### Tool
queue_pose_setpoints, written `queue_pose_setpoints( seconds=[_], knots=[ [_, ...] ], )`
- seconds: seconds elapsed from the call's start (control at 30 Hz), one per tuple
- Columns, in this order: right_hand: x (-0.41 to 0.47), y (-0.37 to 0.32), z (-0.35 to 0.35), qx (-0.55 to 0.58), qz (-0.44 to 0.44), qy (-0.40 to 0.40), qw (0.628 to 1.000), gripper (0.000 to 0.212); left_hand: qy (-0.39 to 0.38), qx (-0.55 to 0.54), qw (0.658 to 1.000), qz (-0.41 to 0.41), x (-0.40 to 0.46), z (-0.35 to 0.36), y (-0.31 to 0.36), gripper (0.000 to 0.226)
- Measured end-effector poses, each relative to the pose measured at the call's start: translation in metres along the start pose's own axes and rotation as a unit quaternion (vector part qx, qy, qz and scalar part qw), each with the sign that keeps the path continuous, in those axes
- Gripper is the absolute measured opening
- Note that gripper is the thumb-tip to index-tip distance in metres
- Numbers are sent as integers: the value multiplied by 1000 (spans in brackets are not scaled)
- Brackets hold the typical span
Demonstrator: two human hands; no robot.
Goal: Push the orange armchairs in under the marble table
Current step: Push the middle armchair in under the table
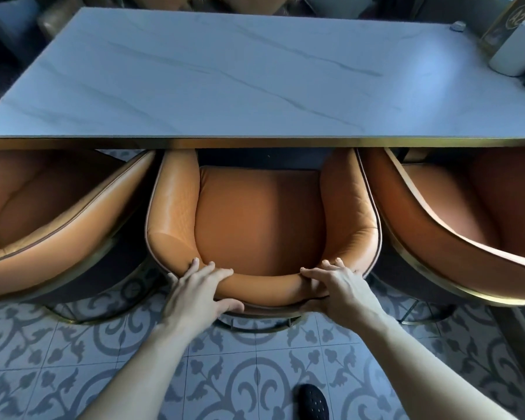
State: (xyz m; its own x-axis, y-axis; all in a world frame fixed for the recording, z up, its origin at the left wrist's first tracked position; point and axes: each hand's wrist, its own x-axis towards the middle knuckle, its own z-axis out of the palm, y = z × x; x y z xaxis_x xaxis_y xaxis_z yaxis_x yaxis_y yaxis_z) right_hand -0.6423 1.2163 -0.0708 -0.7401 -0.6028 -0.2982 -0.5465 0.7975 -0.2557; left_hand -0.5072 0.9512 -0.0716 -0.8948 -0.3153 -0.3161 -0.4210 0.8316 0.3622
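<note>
Three orange armchairs stand side by side along the near edge of the white marble table (255,80), which has a gold rim. The middle armchair (258,216) has its armrest fronts under the table edge. My left hand (199,291) grips the left part of its padded backrest, fingers over the top and thumb behind. My right hand (335,287) grips the right part of the same backrest in the same way. The left armchair (52,213) and the right armchair (455,213) flank it closely, their fronts also under the table edge.
A white cylindrical holder (515,50) and a gold-framed sign (509,22) stand at the table's far right corner. The floor is patterned tile (249,374). A dark shoe (312,403) shows at the bottom. More seating lies beyond the table's far side.
</note>
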Motion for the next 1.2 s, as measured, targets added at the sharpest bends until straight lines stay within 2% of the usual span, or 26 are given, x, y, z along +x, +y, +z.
queue_pose_setpoints(
  seconds=[0.1, 0.23, 0.47, 1.0, 1.2],
  knots=[
    [11, 11, -6, 6, 5, -22, 1000, 78, -7, 22, 1000, 3, 3, 2, 9, 82],
    [8, 19, -1, -9, -11, 7, 1000, 80, -11, 23, 1000, 3, 6, 5, 14, 80],
    [9, 20, -1, -18, -27, 3, 999, 79, 2, 69, 998, 4, 3, 4, 15, 82],
    [18, 41, -5, -23, -32, 5, 999, 78, -11, 42, 999, 9, 10, 6, 31, 81],
    [15, 41, -7, -11, -44, 9, 999, 75, -10, 60, 998, -1, 7, 7, 33, 96]
  ],
)
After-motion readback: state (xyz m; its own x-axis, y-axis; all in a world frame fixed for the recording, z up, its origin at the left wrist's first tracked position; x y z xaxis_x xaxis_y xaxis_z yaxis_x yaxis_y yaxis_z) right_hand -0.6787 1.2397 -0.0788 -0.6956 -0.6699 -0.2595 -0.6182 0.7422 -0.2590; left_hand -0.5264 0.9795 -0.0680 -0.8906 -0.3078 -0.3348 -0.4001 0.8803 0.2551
